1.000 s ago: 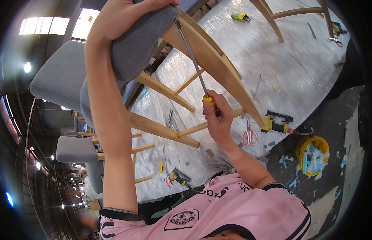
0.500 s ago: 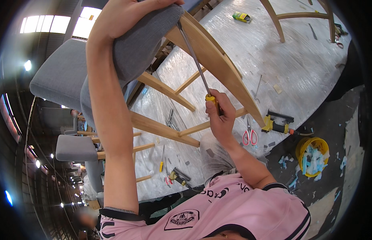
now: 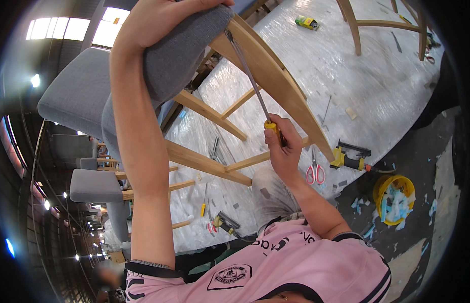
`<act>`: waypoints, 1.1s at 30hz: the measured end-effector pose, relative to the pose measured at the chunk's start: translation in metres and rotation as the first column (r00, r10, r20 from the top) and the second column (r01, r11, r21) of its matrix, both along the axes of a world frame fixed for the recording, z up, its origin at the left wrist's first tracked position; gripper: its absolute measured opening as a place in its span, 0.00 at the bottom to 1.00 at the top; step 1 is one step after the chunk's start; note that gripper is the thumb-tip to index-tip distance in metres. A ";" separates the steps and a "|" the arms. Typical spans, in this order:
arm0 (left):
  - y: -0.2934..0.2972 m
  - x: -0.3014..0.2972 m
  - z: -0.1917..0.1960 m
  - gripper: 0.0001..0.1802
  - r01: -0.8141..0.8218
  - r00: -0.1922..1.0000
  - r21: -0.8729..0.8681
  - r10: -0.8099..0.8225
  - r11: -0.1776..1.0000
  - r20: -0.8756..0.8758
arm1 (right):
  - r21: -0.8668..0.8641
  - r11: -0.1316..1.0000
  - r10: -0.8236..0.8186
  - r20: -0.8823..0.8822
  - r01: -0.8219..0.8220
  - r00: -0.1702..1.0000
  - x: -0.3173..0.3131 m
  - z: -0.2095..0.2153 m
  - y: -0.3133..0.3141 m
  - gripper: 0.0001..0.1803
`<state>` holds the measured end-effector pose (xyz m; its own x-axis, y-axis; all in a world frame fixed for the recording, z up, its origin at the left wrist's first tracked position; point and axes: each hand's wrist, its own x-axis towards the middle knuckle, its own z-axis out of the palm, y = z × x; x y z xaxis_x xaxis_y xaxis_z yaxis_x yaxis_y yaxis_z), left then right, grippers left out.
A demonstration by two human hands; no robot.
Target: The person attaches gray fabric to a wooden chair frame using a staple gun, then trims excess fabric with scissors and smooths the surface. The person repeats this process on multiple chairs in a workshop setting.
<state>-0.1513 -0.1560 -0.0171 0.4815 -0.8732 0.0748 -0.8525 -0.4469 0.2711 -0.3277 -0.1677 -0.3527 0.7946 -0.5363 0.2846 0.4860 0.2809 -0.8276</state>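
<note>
My right hand (image 3: 286,146) is closed around the yellow-and-black handle of a long screwdriver (image 3: 252,83). Its steel shaft runs up to the edge where grey fabric meets the wooden frame of a chair (image 3: 275,86); the tip lies by that seam, though contact is hard to tell. Up at the top, my left hand (image 3: 151,22) rests on the chair's grey upholstered part (image 3: 187,53), with a visible finger stretched along the cloth. The upper edge of the picture cuts off the rest of those fingers. My left forearm crosses in front of the grey padding.
Red-handled scissors (image 3: 315,172) and a yellow-black staple gun (image 3: 350,156) lie on the plastic-covered surface (image 3: 361,101). Another screwdriver (image 3: 203,208) and staple gun (image 3: 226,222) lie lower left. A yellow bucket (image 3: 380,194) holds scraps. More grey chairs (image 3: 96,186) stand left.
My right hand has shifted slightly right and down with the screwdriver. More of the tip shows beside the fabric edge. My left hand has hardly moved.
</note>
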 end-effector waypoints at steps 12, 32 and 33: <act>0.000 -0.004 -0.001 0.18 -0.002 1.000 0.001 0.002 1.000 0.006 | 0.041 0.998 -0.054 -0.005 0.054 0.999 0.011 0.018 0.011 0.16; 0.012 0.038 0.007 0.11 0.111 0.989 0.039 -0.106 0.993 -0.100 | 0.298 0.903 0.345 -0.078 -0.309 0.935 -0.039 -0.029 -0.006 0.19; 0.015 0.042 0.006 0.11 0.102 0.988 0.020 -0.099 0.995 -0.115 | 0.411 0.856 0.357 -0.033 -0.313 0.933 -0.043 -0.011 -0.023 0.20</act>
